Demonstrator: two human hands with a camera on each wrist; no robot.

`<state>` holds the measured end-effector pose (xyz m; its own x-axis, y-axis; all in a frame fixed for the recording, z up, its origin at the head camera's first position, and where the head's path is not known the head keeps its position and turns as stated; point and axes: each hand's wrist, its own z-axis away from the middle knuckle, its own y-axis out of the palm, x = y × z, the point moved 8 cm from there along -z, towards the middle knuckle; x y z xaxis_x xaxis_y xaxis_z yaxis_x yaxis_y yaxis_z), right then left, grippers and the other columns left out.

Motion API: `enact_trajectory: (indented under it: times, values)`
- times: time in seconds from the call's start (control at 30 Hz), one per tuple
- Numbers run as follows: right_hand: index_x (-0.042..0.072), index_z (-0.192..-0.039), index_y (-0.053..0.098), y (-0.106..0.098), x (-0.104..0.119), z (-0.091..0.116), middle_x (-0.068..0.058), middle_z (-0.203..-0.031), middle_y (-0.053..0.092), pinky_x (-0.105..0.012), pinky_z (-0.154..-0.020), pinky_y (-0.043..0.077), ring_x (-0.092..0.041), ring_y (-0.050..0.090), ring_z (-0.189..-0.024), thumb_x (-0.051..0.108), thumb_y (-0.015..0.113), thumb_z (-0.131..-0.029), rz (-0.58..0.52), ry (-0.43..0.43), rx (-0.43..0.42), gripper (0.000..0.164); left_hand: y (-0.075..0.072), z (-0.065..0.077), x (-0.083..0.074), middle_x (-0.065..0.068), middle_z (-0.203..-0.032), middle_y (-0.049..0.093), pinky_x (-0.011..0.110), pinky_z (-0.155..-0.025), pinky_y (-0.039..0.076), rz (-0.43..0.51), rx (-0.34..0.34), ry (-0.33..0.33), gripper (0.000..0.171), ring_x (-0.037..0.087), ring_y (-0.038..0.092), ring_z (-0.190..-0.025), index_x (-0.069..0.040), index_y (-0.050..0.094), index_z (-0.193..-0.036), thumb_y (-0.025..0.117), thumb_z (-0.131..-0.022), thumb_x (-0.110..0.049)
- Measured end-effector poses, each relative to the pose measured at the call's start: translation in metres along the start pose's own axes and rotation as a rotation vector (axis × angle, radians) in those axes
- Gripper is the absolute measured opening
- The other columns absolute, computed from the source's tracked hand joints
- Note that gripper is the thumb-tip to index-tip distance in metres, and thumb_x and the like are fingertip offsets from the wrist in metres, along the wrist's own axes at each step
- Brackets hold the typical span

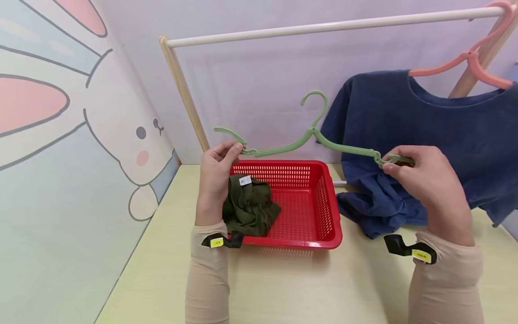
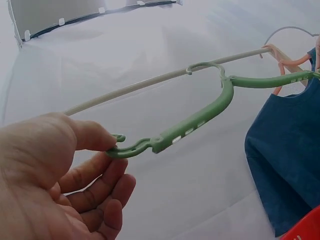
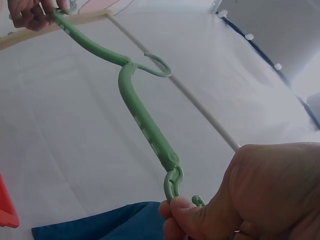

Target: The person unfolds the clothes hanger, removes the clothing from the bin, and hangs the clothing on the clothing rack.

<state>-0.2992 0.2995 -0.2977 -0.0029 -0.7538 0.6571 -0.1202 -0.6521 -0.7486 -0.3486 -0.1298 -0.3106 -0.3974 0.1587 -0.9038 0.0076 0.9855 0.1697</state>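
Note:
A green folding hanger (image 1: 283,147) is stretched out in the air between both hands, its hook pointing up. My left hand (image 1: 218,173) pinches the hinged end piece on the left between thumb and fingers. At the opposite end my right hand (image 1: 425,175) grips the other end piece, part of which the fingers hide. In the left wrist view the hanger's slotted arm (image 2: 200,120) runs away from the thumb toward the hook. Seen from the right wrist, the thumb presses on the end link of the hanger (image 3: 150,130).
Below the hanger stands a red basket (image 1: 333,229) with a dark green garment (image 1: 248,207) in its left side. A navy T-shirt (image 1: 388,117) hangs from a pink hanger (image 1: 441,67) at the right of the white rail (image 1: 283,31). More navy cloth (image 1: 376,207) lies right of the basket.

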Motion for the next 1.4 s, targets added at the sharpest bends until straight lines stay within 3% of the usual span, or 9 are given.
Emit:
enact_trajectory:
  times: [0.33,0.73,0.9,1.0,1.13,1.4]
  values:
    - [0.005,-0.128,0.073,-0.008,-0.007,0.003,-0.013,-0.117,0.064,-0.038,-0.069,0.045,-0.029,0.047,-0.102,0.028,0.066,-0.112,-0.042,0.013,-0.027,0.028,-0.001,-0.001,0.004,-0.004,-0.092,0.079,0.027,-0.084,0.054,0.023,0.095,-0.015,0.022,0.013,0.064,-0.089,-0.018,0.083,-0.097,0.07,-0.107,-0.004]
    - [0.004,-0.131,0.071,-0.013,-0.014,0.004,-0.007,-0.118,0.062,-0.036,-0.072,0.046,-0.029,0.046,-0.104,0.032,0.064,-0.114,-0.114,0.051,-0.034,0.033,0.002,0.002,0.016,-0.001,-0.093,0.081,0.029,-0.089,0.058,0.021,0.211,-0.122,0.024,0.014,0.069,-0.096,-0.019,0.087,-0.1,0.07,-0.103,-0.002]
    - [0.005,-0.129,0.072,-0.015,-0.014,0.005,-0.003,-0.113,0.063,-0.037,-0.07,0.043,-0.028,0.046,-0.101,0.029,0.065,-0.113,-0.125,0.054,-0.064,0.03,0.002,0.004,0.017,0.0,-0.097,0.075,0.033,-0.09,0.057,-0.091,0.248,-0.146,0.014,0.019,0.061,-0.1,-0.015,0.087,-0.1,0.077,-0.1,-0.006]
    - [0.008,-0.124,0.074,-0.015,-0.013,0.006,0.002,-0.109,0.063,-0.037,-0.068,0.042,-0.028,0.045,-0.099,0.03,0.067,-0.112,-0.149,0.05,-0.073,0.026,0.002,0.004,0.017,0.0,-0.098,0.075,0.035,-0.09,0.058,-0.169,0.27,-0.14,0.007,0.021,0.062,-0.101,-0.007,0.086,-0.103,0.081,-0.099,-0.007]
    - [0.011,-0.118,0.076,-0.015,-0.011,0.006,0.005,-0.103,0.063,-0.037,-0.066,0.042,-0.028,0.044,-0.096,0.031,0.069,-0.111,-0.175,0.04,-0.092,0.023,0.003,0.003,0.016,0.0,-0.1,0.078,0.033,-0.088,0.06,-0.262,0.298,-0.104,0.014,0.022,0.066,-0.101,0.002,0.083,-0.108,0.083,-0.099,-0.008]
    - [0.005,-0.12,0.075,-0.01,-0.004,0.003,0.005,-0.101,0.064,-0.035,-0.062,0.042,-0.029,0.046,-0.095,0.025,0.069,-0.11,-0.141,0.028,-0.139,0.023,0.004,0.003,0.014,0.006,-0.1,0.077,0.037,-0.08,0.058,-0.38,0.307,-0.053,0.016,0.025,0.063,-0.093,0.001,0.084,-0.11,0.083,-0.102,-0.012]
